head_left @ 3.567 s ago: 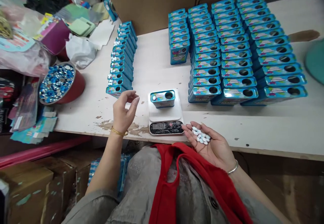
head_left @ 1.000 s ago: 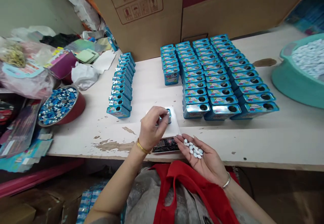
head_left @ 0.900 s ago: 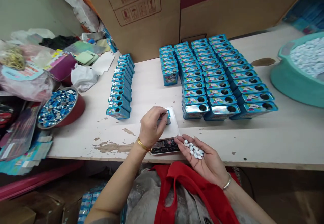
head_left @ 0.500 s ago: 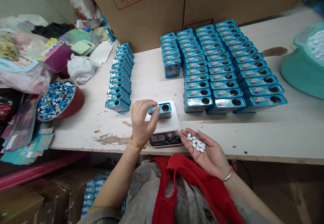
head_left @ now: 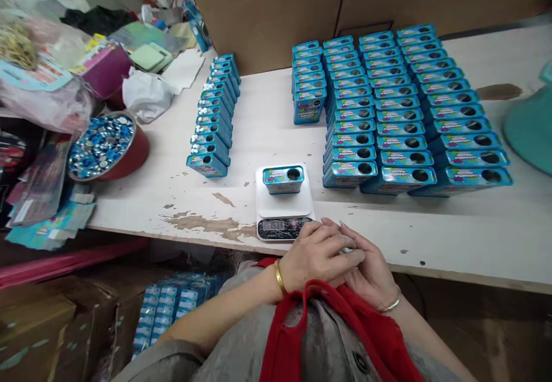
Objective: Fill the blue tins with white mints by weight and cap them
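Observation:
My left hand (head_left: 324,252), with a gold bracelet, lies across the cupped palm of my right hand (head_left: 373,275). Its fingers are curled together, and what its fingertips hold is hidden. The right hand is closed around small white candies (head_left: 347,249); only a glimpse of them shows between the hands. Just beyond my hands stands a white digital scale (head_left: 284,205) with a lit display. On its platform sits one blue candy tin (head_left: 283,179), upright, its round top hole facing up. Neither hand touches the tin.
Several rows of blue tins (head_left: 399,117) stand to the right, with a single column of tins (head_left: 214,117) to the left. A red bowl (head_left: 140,151) of shiny blue-and-silver pieces is at far left. A teal tub (head_left: 530,123) sits at far right. A large carton (head_left: 276,19) stands behind.
My left hand has left the tin on the scale and come down over the right palm, covering the candies there. The view has shifted slightly.

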Action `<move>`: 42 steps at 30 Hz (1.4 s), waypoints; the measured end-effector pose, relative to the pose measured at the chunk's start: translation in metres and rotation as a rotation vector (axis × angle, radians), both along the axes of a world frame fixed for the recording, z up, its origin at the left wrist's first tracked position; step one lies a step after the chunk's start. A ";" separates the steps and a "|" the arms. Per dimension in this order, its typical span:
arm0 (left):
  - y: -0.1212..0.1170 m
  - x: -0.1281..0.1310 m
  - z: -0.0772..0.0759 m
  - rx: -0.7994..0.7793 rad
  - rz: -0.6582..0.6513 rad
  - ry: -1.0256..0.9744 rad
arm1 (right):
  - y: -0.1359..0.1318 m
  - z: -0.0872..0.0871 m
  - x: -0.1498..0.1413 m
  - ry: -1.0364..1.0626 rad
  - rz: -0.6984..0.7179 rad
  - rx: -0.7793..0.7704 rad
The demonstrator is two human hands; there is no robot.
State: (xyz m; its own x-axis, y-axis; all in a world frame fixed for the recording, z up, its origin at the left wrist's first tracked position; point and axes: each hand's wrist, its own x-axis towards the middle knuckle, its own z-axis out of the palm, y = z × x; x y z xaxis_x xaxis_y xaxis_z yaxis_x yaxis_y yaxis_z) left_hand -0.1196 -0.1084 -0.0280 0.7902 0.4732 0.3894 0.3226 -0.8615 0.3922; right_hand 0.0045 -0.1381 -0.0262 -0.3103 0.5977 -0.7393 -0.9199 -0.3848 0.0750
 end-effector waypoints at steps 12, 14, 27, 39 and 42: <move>0.012 -0.014 0.014 -0.060 0.047 -0.111 | 0.000 -0.004 0.000 -0.150 -0.037 0.130; 0.022 -0.019 0.016 -0.119 0.168 -0.067 | 0.002 -0.003 -0.002 -0.133 -0.067 0.152; 0.038 -0.023 0.018 -0.065 0.026 0.293 | 0.005 -0.001 -0.007 -0.007 -0.022 0.229; 0.115 -0.039 0.055 0.000 0.324 -0.016 | 0.012 0.008 -0.005 -0.003 -0.032 0.221; 0.117 -0.040 0.053 -0.010 0.315 0.013 | 0.011 0.006 -0.004 -0.017 -0.040 0.232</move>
